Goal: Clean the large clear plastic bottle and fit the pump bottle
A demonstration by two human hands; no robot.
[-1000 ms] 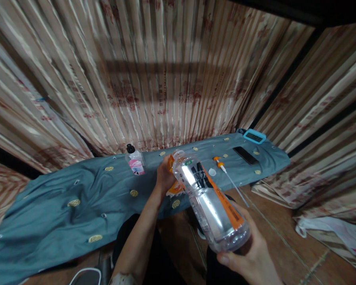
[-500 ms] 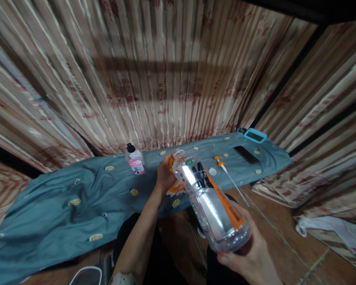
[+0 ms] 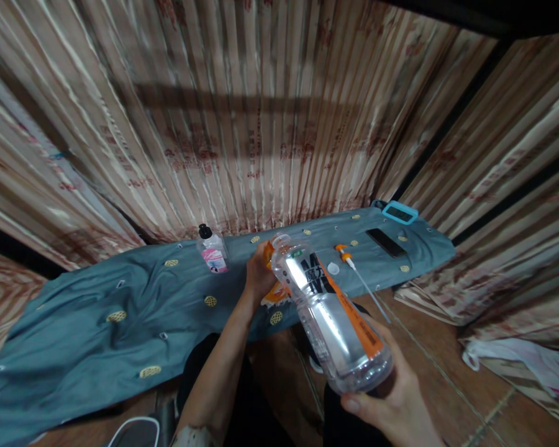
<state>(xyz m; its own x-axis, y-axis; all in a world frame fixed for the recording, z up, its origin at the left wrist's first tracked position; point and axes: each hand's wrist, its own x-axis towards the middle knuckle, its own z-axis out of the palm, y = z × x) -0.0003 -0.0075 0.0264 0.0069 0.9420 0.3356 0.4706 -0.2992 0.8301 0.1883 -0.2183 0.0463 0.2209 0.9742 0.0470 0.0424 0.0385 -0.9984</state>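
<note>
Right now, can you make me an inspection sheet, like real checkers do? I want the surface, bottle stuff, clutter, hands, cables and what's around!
Surface: wrinkled blue-green cloth with yellow patches.
Job's things: big clear bottle, tilted, mouth uncapped; orange thing, mostly hidden; orange-and-white pump lying down, its tube reaching past the cloth's front edge.
Clutter: pink-labelled bottle with black top, phone, blue-framed gadget, small white disc.
Hands: right hand holds the big clear bottle near its base; left hand grips the orange thing.
Cables: nothing seen for certain; a white loop at lower left is unclear.
Surroundings: patterned curtains, brown tiled floor.
</note>
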